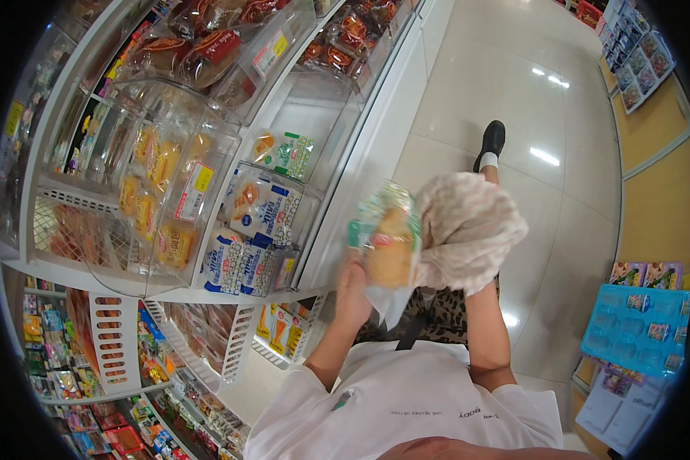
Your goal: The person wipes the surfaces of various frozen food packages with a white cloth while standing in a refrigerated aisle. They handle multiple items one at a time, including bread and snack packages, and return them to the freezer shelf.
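In my left hand (353,290) is a clear plastic bread package (392,247) with green and white print and a golden bun visible inside. I hold it by its near left side, above the floor and beside the shelf front; motion blurs it slightly. A crumpled pale cloth (468,230) with faint pinkish stripes covers my right hand, so its fingers are hidden. The cloth is bunched at the end of my right forearm and meets or overlaps the package's right edge. On the shelf, a similar green-and-white package (284,154) lies in a clear bin.
Left of me stands a white shelf (345,218) with clear bins of blue-and-white bread packs (253,230), yellow-wrapped cakes (155,167) and brown buns (213,49). White baskets (112,339) sit lower. A blue tray (627,328) stands at the right, across the tiled floor (529,75).
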The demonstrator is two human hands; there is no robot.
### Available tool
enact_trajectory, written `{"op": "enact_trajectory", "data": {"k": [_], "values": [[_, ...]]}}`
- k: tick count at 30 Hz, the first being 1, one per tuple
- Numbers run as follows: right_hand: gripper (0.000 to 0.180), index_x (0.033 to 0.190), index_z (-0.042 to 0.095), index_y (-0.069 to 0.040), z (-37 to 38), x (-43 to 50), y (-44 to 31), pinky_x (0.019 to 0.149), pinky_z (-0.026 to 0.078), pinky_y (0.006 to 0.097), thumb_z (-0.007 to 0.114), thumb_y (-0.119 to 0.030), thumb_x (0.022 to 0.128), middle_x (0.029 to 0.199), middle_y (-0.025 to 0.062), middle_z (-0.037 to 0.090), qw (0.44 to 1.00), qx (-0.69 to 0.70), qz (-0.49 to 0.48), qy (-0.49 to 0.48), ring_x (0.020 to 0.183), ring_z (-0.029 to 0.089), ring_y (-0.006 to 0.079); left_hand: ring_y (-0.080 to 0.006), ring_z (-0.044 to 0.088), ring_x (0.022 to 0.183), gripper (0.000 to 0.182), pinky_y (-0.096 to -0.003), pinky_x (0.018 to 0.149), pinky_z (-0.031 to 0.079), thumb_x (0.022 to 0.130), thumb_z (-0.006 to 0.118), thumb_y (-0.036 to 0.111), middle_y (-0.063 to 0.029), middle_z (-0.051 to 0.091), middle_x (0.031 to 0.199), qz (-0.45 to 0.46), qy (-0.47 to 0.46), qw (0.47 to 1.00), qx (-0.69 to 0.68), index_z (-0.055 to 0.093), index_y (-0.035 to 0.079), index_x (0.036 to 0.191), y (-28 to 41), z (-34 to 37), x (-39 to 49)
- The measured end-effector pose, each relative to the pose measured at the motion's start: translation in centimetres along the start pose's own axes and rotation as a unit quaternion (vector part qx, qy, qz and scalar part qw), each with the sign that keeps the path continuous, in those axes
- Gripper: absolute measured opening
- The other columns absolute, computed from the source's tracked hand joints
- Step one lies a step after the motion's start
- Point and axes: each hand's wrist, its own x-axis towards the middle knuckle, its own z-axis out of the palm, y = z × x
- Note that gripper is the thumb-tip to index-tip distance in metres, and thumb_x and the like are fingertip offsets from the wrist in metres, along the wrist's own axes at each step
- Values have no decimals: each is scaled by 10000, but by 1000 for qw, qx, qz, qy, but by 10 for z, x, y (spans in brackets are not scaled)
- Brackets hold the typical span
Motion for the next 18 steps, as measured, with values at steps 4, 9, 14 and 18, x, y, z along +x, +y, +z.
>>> {"op": "enact_trajectory", "data": {"k": [4, 9, 14, 18], "values": [[200, 1051, 549, -55, 4, -5, 27, 681, 458, 231, 507, -170, 893, 880, -6, 562, 998, -18, 44, -38, 805, 548, 94, -232, 278, 1331, 550, -329, 1085, 207, 971, 401, 293, -150, 268, 1440, 103, -74, 971, 203, 287, -46, 1389, -7, 17, 6], [214, 1083, 540, -92, 15, -19, 65, 685, 463, 236, 458, -209, 923, 910, -5, 554, 986, -153, -29, -63, 842, 552, 101, -188, 391, 1225, 659, -310, 1024, 309, 960, 446, 422, -129, 402, 1340, 54, 116, 988, 84, 264, -43, 1391, -3, 36, 26], [313, 1180, 503, -69, -10, -24, 79, 800, 476, 277, 388, -264, 965, 1041, 20, 574, 934, -322, -14, -157, 945, 570, 148, -208, 445, 1187, 582, -316, 996, 351, 946, 470, 385, -130, 443, 1306, 147, 171, 973, 57, 368, -27, 1344, 40, 75, 118], [375, 1282, 421, -51, 6, -2, 33, 930, 469, 309, 366, -278, 988, 1166, 94, 535, 981, 68, 155, -93, 1047, 552, 177, -226, 505, 1130, 446, -327, 945, 410, 923, 493, 301, -120, 493, 1239, 207, 121, 969, -63, 459, 14, 1262, 76, 28, 220]]}}
